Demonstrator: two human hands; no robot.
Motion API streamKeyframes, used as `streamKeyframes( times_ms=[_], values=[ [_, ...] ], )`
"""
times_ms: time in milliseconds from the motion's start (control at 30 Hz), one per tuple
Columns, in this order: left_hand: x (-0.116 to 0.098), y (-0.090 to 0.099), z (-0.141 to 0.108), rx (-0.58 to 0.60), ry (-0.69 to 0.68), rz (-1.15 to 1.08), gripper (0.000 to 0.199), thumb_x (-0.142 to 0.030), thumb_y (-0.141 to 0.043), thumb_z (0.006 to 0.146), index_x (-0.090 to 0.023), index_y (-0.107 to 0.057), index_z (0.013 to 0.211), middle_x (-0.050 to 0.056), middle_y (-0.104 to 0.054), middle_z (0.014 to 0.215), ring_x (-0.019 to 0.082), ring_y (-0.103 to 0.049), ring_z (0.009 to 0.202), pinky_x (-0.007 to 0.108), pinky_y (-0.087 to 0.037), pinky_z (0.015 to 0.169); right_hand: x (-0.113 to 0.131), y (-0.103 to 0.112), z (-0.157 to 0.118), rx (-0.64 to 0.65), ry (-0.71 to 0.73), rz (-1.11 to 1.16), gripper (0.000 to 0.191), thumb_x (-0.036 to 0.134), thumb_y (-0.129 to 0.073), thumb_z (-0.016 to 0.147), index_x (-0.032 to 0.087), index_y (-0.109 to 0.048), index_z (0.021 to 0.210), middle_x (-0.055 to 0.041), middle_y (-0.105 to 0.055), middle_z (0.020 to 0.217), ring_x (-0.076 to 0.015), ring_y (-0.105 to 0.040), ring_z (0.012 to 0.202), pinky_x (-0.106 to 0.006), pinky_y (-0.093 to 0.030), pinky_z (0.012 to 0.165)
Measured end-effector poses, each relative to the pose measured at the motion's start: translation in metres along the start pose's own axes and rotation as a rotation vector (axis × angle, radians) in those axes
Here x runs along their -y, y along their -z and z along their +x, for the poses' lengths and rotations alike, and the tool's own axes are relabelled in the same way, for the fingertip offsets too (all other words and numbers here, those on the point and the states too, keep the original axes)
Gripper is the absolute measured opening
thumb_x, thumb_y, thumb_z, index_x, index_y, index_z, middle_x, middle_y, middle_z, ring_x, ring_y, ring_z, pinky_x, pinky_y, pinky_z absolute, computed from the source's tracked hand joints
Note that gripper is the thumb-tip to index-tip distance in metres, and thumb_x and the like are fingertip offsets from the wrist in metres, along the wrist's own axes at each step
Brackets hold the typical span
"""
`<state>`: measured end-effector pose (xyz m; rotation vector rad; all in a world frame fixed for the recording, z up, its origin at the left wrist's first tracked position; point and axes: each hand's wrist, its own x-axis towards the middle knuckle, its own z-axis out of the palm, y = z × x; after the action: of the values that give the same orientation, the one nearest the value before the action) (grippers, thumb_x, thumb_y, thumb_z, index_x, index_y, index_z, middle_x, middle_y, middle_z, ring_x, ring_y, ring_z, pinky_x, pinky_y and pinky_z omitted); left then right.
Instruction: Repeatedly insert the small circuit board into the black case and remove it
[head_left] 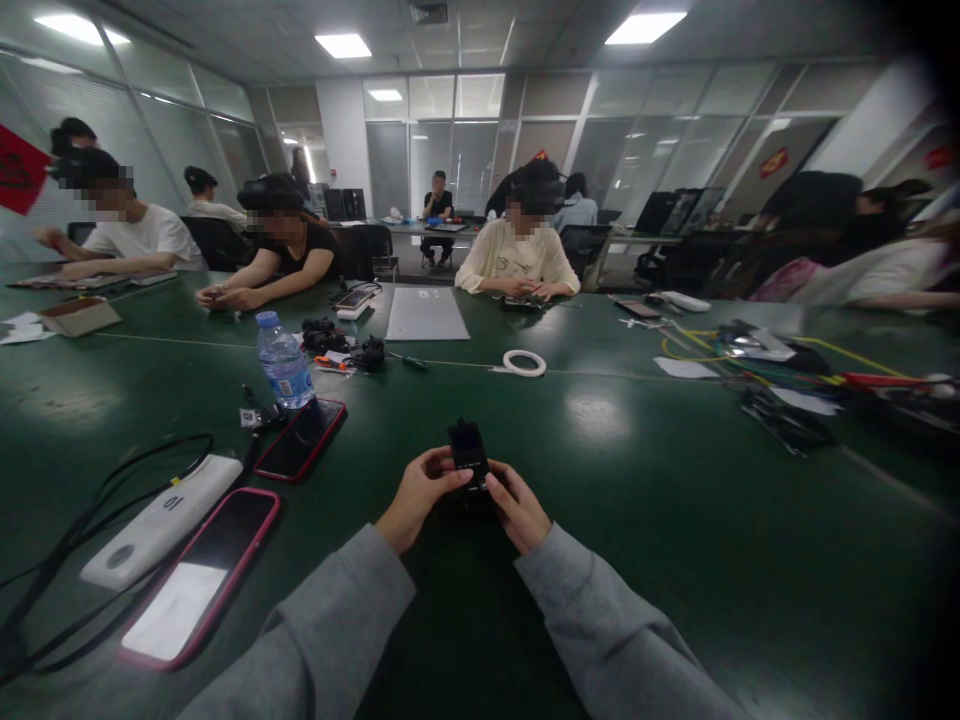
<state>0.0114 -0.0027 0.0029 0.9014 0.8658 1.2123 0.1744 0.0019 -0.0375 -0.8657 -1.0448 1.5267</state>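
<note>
Gadget [466, 442]: while left hand [421, 495] and right hand [523, 508] grip it at frame centre, a slip could drop it.
Bottle [283, 362]: a knock could topple it onto the phone [303, 440] beside it.

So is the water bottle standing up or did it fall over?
Standing up. The water bottle has its blue cap at the top and its bottom down at the green table.
</note>
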Motion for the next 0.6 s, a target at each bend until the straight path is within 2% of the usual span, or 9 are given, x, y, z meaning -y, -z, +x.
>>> streamKeyframes(
  times_ms=[67,133,300,600],
  values=[
    [0.0,-0.001,0.0,-0.001,0.006,0.033,0.051,-0.022,-0.078,0.06,-0.013,-0.058,0.106,0.013,-0.064,0.105,0.022,-0.059,0.098,0.04,-0.04,0.093,0.002,-0.001,0.0,-0.013,0.02,-0.047,0.05,0.043,-0.07,0.071,0.016,-0.054,0.109,-0.0104,-0.057,0.112,-0.0231,-0.053,0.107,-0.042,-0.041,0.094],
    [0.0,-0.003,0.0,0.001,-0.001,0.071,0.052,-0.022,-0.079,0.058,-0.013,-0.058,0.104,0.013,-0.064,0.104,0.022,-0.06,0.097,0.04,-0.041,0.092,0.005,-0.001,0.0,-0.019,0.009,0.015,0.052,0.039,-0.074,0.067,0.016,-0.054,0.109,-0.0099,-0.057,0.113,-0.0233,-0.052,0.107,-0.041,-0.041,0.094],
    [0.0,-0.005,0.001,0.009,-0.004,0.124,0.053,-0.023,-0.079,0.056,-0.013,-0.058,0.104,0.012,-0.064,0.103,0.021,-0.06,0.095,0.039,-0.042,0.092,0.012,0.0,0.001,-0.008,-0.072,0.201,0.054,0.028,-0.082,0.056,0.019,-0.058,0.103,-0.0064,-0.063,0.099,-0.0221,-0.059,0.095,-0.035,-0.047,0.082],
    [-0.004,-0.006,-0.001,0.025,0.007,0.15,0.053,-0.025,-0.078,0.059,-0.013,-0.055,0.105,0.012,-0.064,0.101,0.02,-0.06,0.094,0.038,-0.043,0.089,0.012,0.002,0.002,-0.012,-0.118,0.238,0.051,0.026,-0.083,0.055,0.02,-0.059,0.099,-0.0048,-0.064,0.095,-0.0202,-0.06,0.089,-0.033,-0.046,0.079]
  ],
)
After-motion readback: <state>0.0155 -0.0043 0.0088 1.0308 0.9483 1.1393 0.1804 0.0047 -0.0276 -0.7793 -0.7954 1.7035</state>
